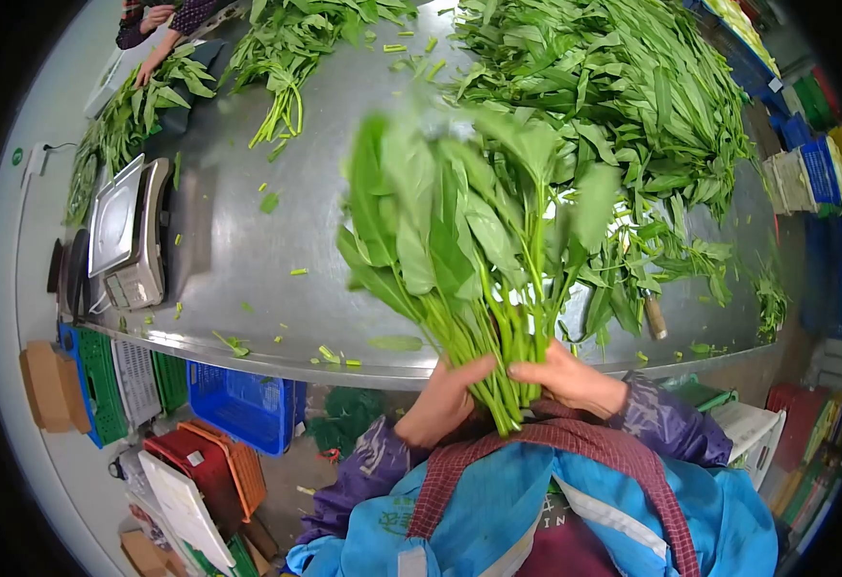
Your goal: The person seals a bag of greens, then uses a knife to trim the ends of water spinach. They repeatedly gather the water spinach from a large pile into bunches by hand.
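Note:
A bunch of water spinach [469, 250] stands upright in front of my chest, leaves up and cut stem ends down. My left hand [445, 399] is closed round the lower stems from one side. From the other side my right hand [573, 380] grips the same stems, its thumb laid across them. The upper leaves are blurred by motion. Just beyond my right hand, a wooden handle [655, 317] pokes out from under loose leaves; what it belongs to is hidden.
A large pile of water spinach [613, 96] covers the back right of the metal table [238, 231]. A smaller bunch [282, 67] lies farther back. At left stands a scale [131, 236]. Another person's hands [157, 58] touch greens. Below the edge are crates, one blue [238, 404].

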A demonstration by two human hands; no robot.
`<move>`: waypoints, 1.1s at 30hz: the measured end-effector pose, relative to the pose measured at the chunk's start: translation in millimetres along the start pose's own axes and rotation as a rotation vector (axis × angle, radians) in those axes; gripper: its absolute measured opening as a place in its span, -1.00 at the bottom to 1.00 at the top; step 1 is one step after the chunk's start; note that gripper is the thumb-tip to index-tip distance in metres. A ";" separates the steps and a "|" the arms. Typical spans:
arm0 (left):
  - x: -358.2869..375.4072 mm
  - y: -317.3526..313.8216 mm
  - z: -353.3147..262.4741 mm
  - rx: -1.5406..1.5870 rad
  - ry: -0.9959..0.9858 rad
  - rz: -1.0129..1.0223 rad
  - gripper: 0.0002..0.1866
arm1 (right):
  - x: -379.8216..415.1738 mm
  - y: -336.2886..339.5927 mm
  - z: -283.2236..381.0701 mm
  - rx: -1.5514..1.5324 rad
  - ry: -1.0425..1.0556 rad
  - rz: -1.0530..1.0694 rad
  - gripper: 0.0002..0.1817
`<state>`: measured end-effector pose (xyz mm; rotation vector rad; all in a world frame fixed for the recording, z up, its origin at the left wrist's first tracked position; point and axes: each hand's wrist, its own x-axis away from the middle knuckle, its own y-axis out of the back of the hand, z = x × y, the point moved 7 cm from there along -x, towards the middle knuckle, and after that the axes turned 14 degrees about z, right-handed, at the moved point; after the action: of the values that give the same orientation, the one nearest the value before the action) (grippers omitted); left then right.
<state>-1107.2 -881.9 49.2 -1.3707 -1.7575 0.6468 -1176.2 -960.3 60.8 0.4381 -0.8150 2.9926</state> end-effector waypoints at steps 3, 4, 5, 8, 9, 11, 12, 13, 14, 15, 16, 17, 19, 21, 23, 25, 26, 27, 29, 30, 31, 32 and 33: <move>-17.4 33.1 45.0 0.442 0.205 0.017 -0.56 | -5.9 12.0 -43.5 -0.453 -0.376 -0.165 -0.57; -20.3 32.0 41.1 0.443 0.205 0.017 -0.56 | -5.9 14.0 -43.4 -0.453 -0.376 -0.166 -0.57; -23.4 19.7 35.6 0.459 0.210 0.162 -0.52 | -4.5 7.2 -46.0 -0.511 -0.391 -0.063 -0.57; -23.9 15.3 39.0 0.441 0.241 0.312 -0.46 | -2.3 2.5 -44.9 -0.518 -0.366 0.140 -0.53; -24.4 22.5 46.6 0.390 0.251 0.250 -0.47 | 0.0 2.5 -44.7 -0.474 -0.389 0.200 -0.50; -24.5 28.0 49.5 0.278 0.208 0.170 -0.50 | 7.5 10.7 -34.3 -0.217 -0.408 0.277 -0.43; -23.6 28.7 49.8 0.279 0.213 0.172 -0.50 | 12.9 15.7 -28.7 -0.221 -0.408 0.273 -0.43; -22.8 27.3 48.6 0.312 0.205 0.206 -0.52 | 17.8 30.7 -22.8 0.164 -0.444 0.201 -0.42; -22.6 25.3 47.6 0.345 0.193 0.240 -0.54 | 21.1 43.8 -12.5 0.551 -0.471 0.125 -0.41; -22.5 23.8 47.0 0.348 0.192 0.242 -0.54 | 23.1 55.0 3.1 0.842 -0.457 -0.007 -0.50; -21.9 23.0 45.1 0.319 0.189 0.219 -0.57 | 21.3 50.8 12.0 0.841 -0.458 -0.009 -0.50; -21.2 22.3 43.8 0.289 0.189 0.198 -0.59 | 17.2 47.3 31.8 0.812 -0.353 -0.159 -0.62; -23.6 19.2 45.0 0.235 0.157 0.164 -0.60 | 5.2 32.6 55.8 0.778 -0.168 -0.339 -0.78; -22.3 19.1 45.3 0.190 0.168 0.110 -0.54 | -12.3 29.2 49.3 1.030 -0.200 -0.352 -0.75; -20.4 19.1 45.6 0.133 0.169 0.106 -0.55 | -18.6 36.1 38.1 1.155 -0.248 -0.370 -0.73; -19.3 17.0 44.2 0.082 0.168 0.098 -0.57 | -21.0 36.1 35.8 1.190 -0.088 -0.353 -0.75; -18.2 14.2 41.3 0.097 0.171 0.086 -0.60 | -18.9 37.1 36.0 1.187 -0.091 -0.356 -0.75; -17.5 13.6 39.4 0.111 0.172 0.073 -0.62 | -16.2 45.2 25.5 0.747 -0.164 -0.329 -0.78; -17.6 18.5 41.9 0.106 0.184 0.075 -0.64 | -9.7 49.0 2.9 0.179 -0.235 -0.243 -0.88; -17.9 20.0 43.4 0.102 0.192 0.076 -0.65 | -6.2 49.8 -0.9 0.180 -0.237 -0.243 -0.88; -17.9 17.3 41.8 0.103 0.192 0.077 -0.65 | -1.7 49.8 -4.7 0.098 -0.202 -0.273 -0.90; -17.6 13.7 37.6 0.100 0.180 0.058 -0.67 | 2.1 49.1 -8.2 0.016 -0.166 -0.302 -0.92; -17.6 12.3 35.1 0.096 0.167 0.040 -0.68 | 4.2 47.6 -11.3 0.017 -0.166 -0.302 -0.92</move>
<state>-1128.0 -892.6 15.3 -1.3563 -1.5517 0.6123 -1187.1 -996.1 28.9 0.7459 -0.6635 2.7123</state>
